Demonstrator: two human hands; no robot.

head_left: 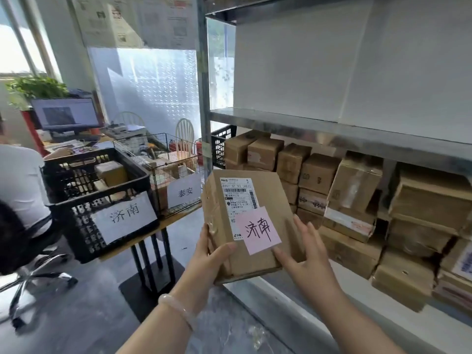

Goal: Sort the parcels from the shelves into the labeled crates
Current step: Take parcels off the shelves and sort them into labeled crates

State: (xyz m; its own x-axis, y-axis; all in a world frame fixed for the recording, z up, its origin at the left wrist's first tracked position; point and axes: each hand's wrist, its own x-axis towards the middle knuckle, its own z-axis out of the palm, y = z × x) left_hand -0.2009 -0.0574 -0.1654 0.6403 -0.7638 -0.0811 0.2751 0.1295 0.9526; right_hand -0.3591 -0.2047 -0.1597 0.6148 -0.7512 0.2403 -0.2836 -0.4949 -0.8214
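A brown cardboard parcel (270,195) with a white shipping label and a pink note reading 济南 is held in the air in front of the metal shelf (332,134). My left hand (209,261) grips its left lower edge and my right hand (306,254) holds its right lower side. To the left, a black plastic crate (76,208) labelled 济南 stands on a small table, with a few parcels inside. Beside it a wire basket (163,149) labelled 泰安 also holds parcels. Several more brown parcels (352,190) are stacked on the lower shelf.
A person in a white shirt (20,185) sits on an office chair at the far left, facing a desk with a monitor (66,114). Another black crate (221,144) stands behind the shelf post (204,98). The upper shelf level holds nothing. The floor is grey.
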